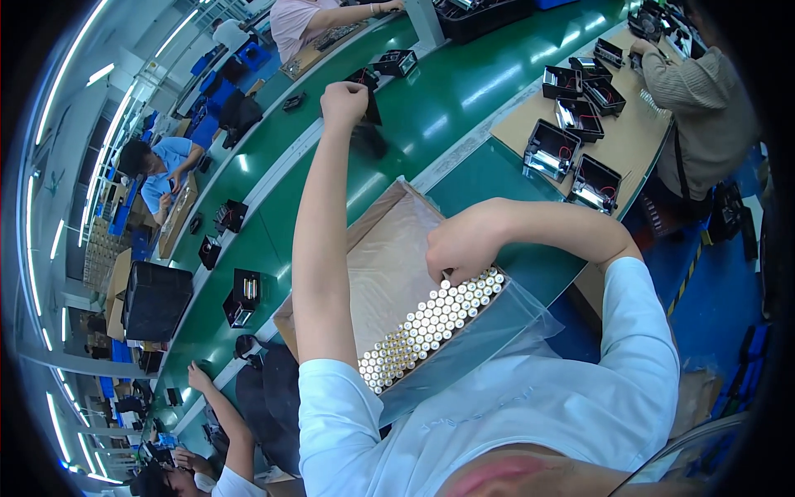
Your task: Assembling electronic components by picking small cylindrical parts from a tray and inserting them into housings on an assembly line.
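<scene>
The right hand [460, 246] is bent at the wrist with its fingers curled down onto the far end of a packed block of cylindrical battery cells [431, 325], its grip closed on the cells at that edge; their pale metal tops face upward in tight rows. The block sits inside a clear plastic bag [489, 331] whose loose film spreads out to the right of the cells, and it rests on the near edge of a shallow cardboard tray [389, 248] lined with brownish film. The tray lies on the green tabletop [464, 91], close in front of the person's chest. The left hand [343, 103] is stretched far out over the tabletop, fingers balled into a fist on a small black case [364, 80], though how much of it the fingers hold cannot be told. Further along the tabletop lies another black case [396, 61], and to the right a cardboard sheet [613, 141] carries several open black housings [551, 150] with wires inside. A co-worker in a grey-brown top [700, 91] is working at that sheet, and another person in a blue shirt [170, 166] sits on the far left.
</scene>
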Demonstrator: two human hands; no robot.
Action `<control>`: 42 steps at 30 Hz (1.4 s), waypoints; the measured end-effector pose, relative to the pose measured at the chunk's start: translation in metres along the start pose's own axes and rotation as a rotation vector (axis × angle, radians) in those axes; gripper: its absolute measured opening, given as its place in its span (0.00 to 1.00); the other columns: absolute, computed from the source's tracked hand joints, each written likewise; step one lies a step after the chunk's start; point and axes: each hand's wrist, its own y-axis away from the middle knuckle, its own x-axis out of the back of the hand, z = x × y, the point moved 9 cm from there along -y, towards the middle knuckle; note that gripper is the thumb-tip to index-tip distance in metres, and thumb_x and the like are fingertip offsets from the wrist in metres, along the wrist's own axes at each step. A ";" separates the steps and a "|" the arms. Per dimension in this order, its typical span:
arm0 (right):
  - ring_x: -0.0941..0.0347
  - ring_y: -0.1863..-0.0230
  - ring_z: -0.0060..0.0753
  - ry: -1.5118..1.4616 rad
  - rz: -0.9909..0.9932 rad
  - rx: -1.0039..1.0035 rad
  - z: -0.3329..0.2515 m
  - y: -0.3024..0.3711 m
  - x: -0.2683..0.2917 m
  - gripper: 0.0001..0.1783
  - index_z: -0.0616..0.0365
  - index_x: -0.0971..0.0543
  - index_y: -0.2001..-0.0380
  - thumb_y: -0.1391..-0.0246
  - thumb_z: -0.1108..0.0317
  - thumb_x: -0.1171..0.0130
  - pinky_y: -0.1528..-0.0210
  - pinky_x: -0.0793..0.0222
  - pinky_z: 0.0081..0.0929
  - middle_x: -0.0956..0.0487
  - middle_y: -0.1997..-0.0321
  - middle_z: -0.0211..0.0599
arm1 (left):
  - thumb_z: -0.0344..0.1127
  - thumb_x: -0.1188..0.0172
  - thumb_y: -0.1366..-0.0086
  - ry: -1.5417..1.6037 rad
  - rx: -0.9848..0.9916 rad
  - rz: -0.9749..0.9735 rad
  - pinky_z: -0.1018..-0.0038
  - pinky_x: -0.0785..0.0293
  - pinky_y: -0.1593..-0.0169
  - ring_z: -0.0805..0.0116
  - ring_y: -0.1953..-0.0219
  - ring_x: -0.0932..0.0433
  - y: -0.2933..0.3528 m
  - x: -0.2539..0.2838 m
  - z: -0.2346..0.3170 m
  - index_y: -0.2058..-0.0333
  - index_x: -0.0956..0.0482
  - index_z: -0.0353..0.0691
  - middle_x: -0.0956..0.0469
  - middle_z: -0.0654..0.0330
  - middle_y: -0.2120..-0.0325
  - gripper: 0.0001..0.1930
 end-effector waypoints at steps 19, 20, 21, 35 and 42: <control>0.23 0.71 0.47 0.057 -0.019 0.000 -0.005 -0.001 -0.002 0.12 0.63 0.17 0.63 0.46 0.68 0.43 0.68 0.27 0.39 0.17 0.67 0.45 | 0.37 0.36 0.40 0.791 0.199 0.098 0.75 0.27 0.65 0.68 0.72 0.24 0.031 -0.055 -0.043 0.61 0.18 0.32 0.20 0.56 0.73 0.13; 0.23 0.72 0.47 0.063 -0.011 -0.015 -0.003 0.000 -0.001 0.11 0.63 0.17 0.63 0.45 0.68 0.43 0.68 0.27 0.39 0.17 0.68 0.45 | 0.37 0.37 0.40 0.734 0.171 0.132 0.74 0.27 0.65 0.68 0.71 0.24 0.033 -0.053 -0.043 0.60 0.18 0.33 0.20 0.56 0.72 0.14; 0.24 0.72 0.47 0.068 -0.002 -0.029 -0.002 0.000 0.000 0.11 0.63 0.17 0.64 0.45 0.68 0.43 0.69 0.27 0.39 0.17 0.68 0.45 | 0.37 0.37 0.39 0.677 0.144 0.166 0.73 0.27 0.64 0.67 0.70 0.24 0.034 -0.052 -0.042 0.59 0.19 0.33 0.20 0.55 0.71 0.14; 0.27 0.79 0.38 -0.172 0.410 0.002 0.033 0.011 0.043 0.09 0.63 0.16 0.68 0.48 0.70 0.43 0.73 0.29 0.32 0.17 0.74 0.37 | 0.33 0.46 0.35 0.511 0.068 0.247 0.68 0.25 0.59 0.62 0.65 0.22 0.040 -0.059 -0.040 0.48 0.31 0.37 0.23 0.51 0.62 0.17; 0.33 0.83 0.24 -0.525 0.863 -0.319 0.110 0.026 0.115 0.12 0.66 0.17 0.70 0.44 0.66 0.44 0.76 0.35 0.21 0.20 0.79 0.35 | 0.33 0.48 0.32 1.049 0.269 0.240 0.71 0.24 0.59 0.64 0.62 0.23 0.037 -0.071 -0.076 0.48 0.32 0.38 0.25 0.50 0.58 0.15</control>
